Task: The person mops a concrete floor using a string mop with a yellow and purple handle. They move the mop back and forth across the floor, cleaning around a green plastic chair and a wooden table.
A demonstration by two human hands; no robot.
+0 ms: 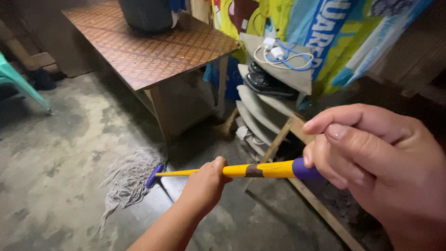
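Note:
I hold a mop by its yellow handle (260,170), which runs left and away from me. My right hand (381,162) grips the purple end of the handle, close to the camera. My left hand (204,183) is wrapped around the handle further down. The grey string mop head (127,179) lies spread on the concrete floor (55,167), joined to the handle by a purple socket, just in front of the table leg.
A brown patterned table (148,51) stands behind the mop with a dark bucket (146,14) on it. A shoe rack (269,93) with black shoes and charger cables stands to the right, before a colourful cloth. A teal chair leg (18,81) shows at left.

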